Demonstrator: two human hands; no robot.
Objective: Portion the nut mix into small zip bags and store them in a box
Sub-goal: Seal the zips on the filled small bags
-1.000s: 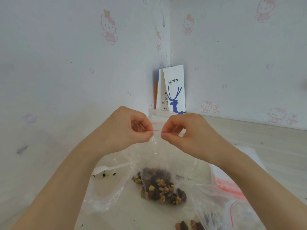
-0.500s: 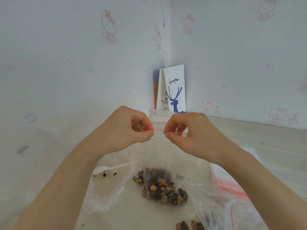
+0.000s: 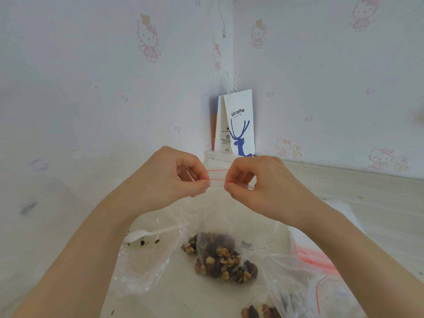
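Observation:
A small clear zip bag [image 3: 226,255] with a red seal line hangs in the air, its bottom filled with walnuts and dark dried fruit. My left hand [image 3: 174,177] pinches the left part of its top edge. My right hand [image 3: 257,180] pinches the top edge just to the right. The two thumbs are a short gap apart, with the red seal lines showing between them. A large clear plastic bag [image 3: 146,265] lies on the table below, with some nut mix beneath the hanging bag.
A white plastic spoon [image 3: 146,234] lies on the big bag at the left. A stack of empty red-lined zip bags [image 3: 314,258] lies at the right. Another zip bag with nuts [image 3: 275,306] sits at the bottom edge. A white paper coffee bag [image 3: 239,125] stands in the wall corner.
The hanging bag's filled bottom has sunk slightly lower and nearer. Both hands keep pinching the top edge with almost no shift.

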